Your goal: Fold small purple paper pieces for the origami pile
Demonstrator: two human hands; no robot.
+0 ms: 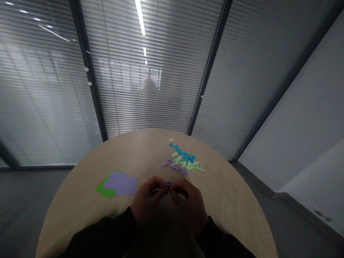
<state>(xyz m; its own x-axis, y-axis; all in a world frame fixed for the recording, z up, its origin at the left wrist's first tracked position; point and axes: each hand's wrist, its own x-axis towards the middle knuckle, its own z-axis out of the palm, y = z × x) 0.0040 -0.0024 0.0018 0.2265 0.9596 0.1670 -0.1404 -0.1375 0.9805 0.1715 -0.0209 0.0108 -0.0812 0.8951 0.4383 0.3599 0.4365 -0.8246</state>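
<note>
Between my two hands is a small folded piece of purple paper (169, 184), mostly covered by fingers. My left hand (148, 197) pinches it from the left, thumb against fingertips. From the right, my right hand (188, 200) pinches it the same way. Just beyond my hands lie several small purple folded paper pieces (180, 168) that look like origami cranes. Light green ones (184, 163) and blue ones (185, 156) are grouped behind them, and a single yellow one (171, 140) sits at the far end.
A round wooden table (129, 157) carries everything. Left of my hands are flat sheets of purple paper (120, 182) on top of green paper (106, 190). Glass panels with blinds (150, 111) stand past the far edge, and a white wall (301, 136) rises at the right.
</note>
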